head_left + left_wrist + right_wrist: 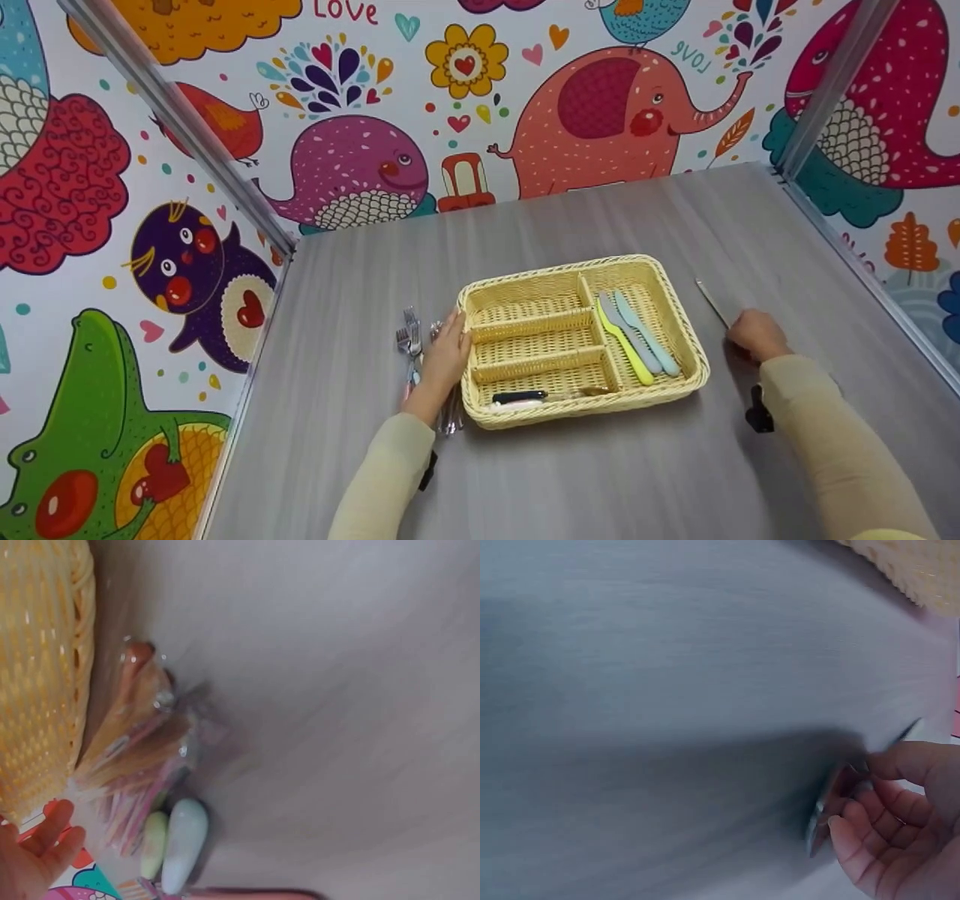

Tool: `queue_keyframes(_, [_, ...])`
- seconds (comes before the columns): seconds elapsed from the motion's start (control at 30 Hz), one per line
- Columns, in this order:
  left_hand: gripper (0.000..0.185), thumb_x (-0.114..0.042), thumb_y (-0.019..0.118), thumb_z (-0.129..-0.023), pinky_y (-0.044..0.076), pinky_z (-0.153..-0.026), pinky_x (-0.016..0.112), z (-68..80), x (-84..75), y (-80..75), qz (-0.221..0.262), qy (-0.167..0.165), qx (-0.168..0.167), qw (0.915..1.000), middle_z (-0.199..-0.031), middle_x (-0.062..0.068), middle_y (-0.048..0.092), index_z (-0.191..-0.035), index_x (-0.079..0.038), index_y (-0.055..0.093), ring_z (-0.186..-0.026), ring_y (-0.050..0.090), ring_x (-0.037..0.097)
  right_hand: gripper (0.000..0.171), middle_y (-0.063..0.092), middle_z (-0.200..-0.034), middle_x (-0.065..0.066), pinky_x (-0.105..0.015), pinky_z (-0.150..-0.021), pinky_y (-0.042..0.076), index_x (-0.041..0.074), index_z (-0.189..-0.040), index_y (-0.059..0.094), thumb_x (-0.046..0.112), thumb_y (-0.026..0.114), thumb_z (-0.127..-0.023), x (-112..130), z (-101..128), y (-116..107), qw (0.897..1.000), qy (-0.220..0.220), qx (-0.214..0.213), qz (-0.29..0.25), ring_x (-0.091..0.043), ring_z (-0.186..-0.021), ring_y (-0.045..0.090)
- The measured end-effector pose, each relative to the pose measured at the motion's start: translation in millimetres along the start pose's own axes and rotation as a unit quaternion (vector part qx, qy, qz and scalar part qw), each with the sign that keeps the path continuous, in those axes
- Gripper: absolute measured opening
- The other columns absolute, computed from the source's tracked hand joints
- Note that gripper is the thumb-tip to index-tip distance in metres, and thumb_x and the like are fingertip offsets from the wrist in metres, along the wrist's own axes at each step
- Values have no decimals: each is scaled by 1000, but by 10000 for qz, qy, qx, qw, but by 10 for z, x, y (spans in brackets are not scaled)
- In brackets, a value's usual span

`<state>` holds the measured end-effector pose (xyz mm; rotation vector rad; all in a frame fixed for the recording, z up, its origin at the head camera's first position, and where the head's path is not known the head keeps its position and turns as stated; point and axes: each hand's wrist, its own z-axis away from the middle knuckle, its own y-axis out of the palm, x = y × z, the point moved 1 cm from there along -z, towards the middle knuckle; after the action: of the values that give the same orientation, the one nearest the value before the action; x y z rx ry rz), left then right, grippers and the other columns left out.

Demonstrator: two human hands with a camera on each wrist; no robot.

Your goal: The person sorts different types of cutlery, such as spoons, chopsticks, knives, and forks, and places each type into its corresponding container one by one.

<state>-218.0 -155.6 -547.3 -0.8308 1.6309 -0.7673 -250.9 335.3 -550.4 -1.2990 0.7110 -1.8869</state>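
Note:
A woven basket (536, 279) with several compartments stands on the table. My left hand (444, 360) rests at its left rim, fingers extended, as the left wrist view also shows. To the right of the basket, my right hand (757, 335) pinches a slim metal knife (711, 301); its far end points away from me. In the right wrist view the thumb and curled fingers are around the knife (823, 821), close over the table. Yellow (625, 341), grey and blue (645, 334) knives lie in the right compartment. A dark-handled utensil (519, 396) lies in the front one.
Metal forks (410, 337) lie left of the basket, partly behind the left hand. Clear-wrapped cutlery (142, 739) and pale green and blue handles (185, 844) show beside the basket. Patterned panels with metal frame posts (187, 131) border the table (360, 277).

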Motion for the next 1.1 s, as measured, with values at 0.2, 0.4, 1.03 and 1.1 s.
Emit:
queue_keyframes(0.2, [45, -24, 44, -95, 43, -92, 49, 0, 7, 11, -26, -8, 14, 10000, -144, 10, 37, -136, -5, 43, -118, 48, 37, 18, 48, -54, -5, -28, -42, 38, 6, -53, 47, 1, 48, -71, 38, 3, 32, 9993, -81, -167, 321, -20, -49, 47])
queue_keyframes(0.4, [45, -25, 44, -95, 43, -91, 49, 12, 4, 8, 38, -80, 6, 10000, -144, 9, 37, -136, -6, 43, -117, 48, 38, 15, 49, -57, -7, -28, -43, 38, 5, -56, 47, 2, 48, -71, 36, -2, 43, 9990, -15, -192, 403, -21, -51, 47])
queue_keyframes(1.03, [44, -24, 44, -95, 42, -93, 49, 6, -4, -5, 73, -57, 19, 10000, -143, 11, 38, -136, -6, 43, -119, 47, 37, 24, 45, -40, 1, -30, -37, 39, 6, -53, 46, 2, 44, -77, 405, 34, -177, 9959, -478, -434, -628, -13, -33, 46])
queue_keyframes(1.1, [45, -24, 44, -95, 42, -93, 49, 6, -1, -4, 82, -52, 13, 10000, -143, 11, 38, -136, -6, 43, -120, 46, 36, 27, 44, -39, 3, -29, -38, 38, 7, -53, 45, 4, 43, -80, 577, 57, -233, 9934, -897, -602, -376, -12, -32, 44])
